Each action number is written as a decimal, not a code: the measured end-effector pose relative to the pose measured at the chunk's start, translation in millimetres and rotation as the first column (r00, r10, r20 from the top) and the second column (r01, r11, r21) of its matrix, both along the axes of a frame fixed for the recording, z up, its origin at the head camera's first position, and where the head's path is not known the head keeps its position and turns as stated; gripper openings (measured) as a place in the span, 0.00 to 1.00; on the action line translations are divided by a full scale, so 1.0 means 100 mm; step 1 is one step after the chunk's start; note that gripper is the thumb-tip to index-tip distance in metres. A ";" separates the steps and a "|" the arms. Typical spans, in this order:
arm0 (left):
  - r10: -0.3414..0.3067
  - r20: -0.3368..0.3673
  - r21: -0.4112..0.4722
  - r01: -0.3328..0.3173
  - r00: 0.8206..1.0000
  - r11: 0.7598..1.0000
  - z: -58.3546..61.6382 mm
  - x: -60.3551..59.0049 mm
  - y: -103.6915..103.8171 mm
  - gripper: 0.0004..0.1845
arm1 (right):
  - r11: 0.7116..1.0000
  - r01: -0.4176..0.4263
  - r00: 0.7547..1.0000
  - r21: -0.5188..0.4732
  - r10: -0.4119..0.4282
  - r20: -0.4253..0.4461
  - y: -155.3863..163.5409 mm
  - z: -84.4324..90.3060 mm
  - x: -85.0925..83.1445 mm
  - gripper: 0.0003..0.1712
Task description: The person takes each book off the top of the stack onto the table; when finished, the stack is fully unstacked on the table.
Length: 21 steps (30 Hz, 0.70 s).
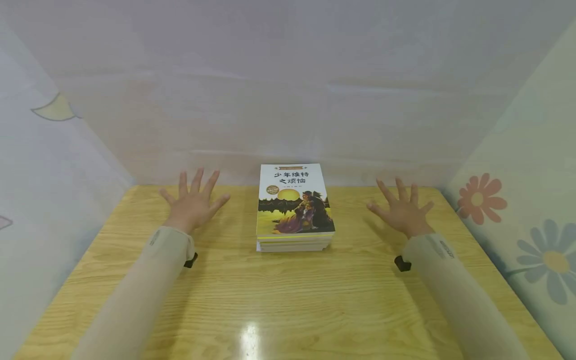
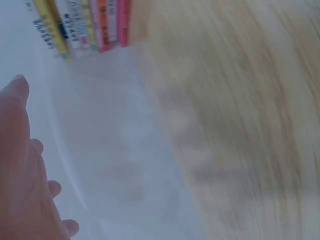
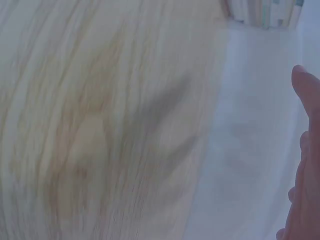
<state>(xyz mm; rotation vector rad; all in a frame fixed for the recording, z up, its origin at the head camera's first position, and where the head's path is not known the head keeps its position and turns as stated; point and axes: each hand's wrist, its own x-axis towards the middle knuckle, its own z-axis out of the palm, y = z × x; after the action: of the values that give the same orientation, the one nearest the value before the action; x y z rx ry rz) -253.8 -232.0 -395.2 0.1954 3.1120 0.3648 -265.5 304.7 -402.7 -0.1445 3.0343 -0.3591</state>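
A small stack of books [image 1: 294, 210] lies flat in the middle of a wooden table [image 1: 288, 300], near the back wall. The top cover shows a yellow sunset scene with Chinese writing. My left hand [image 1: 192, 202] hovers to the left of the stack with fingers spread and holds nothing. My right hand [image 1: 402, 210] is spread the same way on the right, also holding nothing. In the left wrist view, the book spines [image 2: 82, 25] show at the top and part of my left hand [image 2: 25, 170] at the lower left. The right wrist view shows my right hand [image 3: 305, 165] at its edge, blurred.
White fabric walls close in the table at the back [image 1: 288, 100] and left. The right wall [image 1: 531, 210] carries a flower print. A bright glare spot [image 1: 249, 340] sits on the table's front part.
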 end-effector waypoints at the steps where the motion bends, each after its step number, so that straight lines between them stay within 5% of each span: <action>1: -0.004 -0.025 0.013 0.004 1.000 1.000 0.02 0.01 0.02 0.45 | 1.000 -0.003 1.000 -0.016 0.002 -0.014 -0.02 0.01 0.01 0.51; 7: -0.035 -0.246 0.149 0.073 0.969 0.986 0.04 0.08 0.22 0.42 | 0.978 -0.125 0.980 -0.168 0.095 -0.174 -0.23 -0.01 0.10 0.44; 12: -0.062 -0.388 0.260 0.174 0.919 0.950 -0.03 0.16 0.47 0.39 | 0.890 -0.273 0.947 -0.366 0.183 -0.264 -0.50 -0.11 0.17 0.39; 17: -0.044 -0.330 0.419 0.189 0.943 0.888 -0.12 0.26 0.71 0.40 | 0.754 -0.297 0.944 -0.586 0.139 -0.299 -0.76 -0.22 0.23 0.35; 21: -0.044 -0.234 0.525 0.164 0.971 0.835 -0.20 0.31 0.83 0.42 | 0.623 -0.224 0.972 -0.749 0.089 -0.216 -0.94 -0.29 0.25 0.33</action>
<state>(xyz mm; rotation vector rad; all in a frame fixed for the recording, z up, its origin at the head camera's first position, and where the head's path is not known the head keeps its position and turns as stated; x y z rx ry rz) -222.4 -149.2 -415.7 0.4285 3.0825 1.3023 -240.1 211.0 -431.5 -0.5058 2.7248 -1.6864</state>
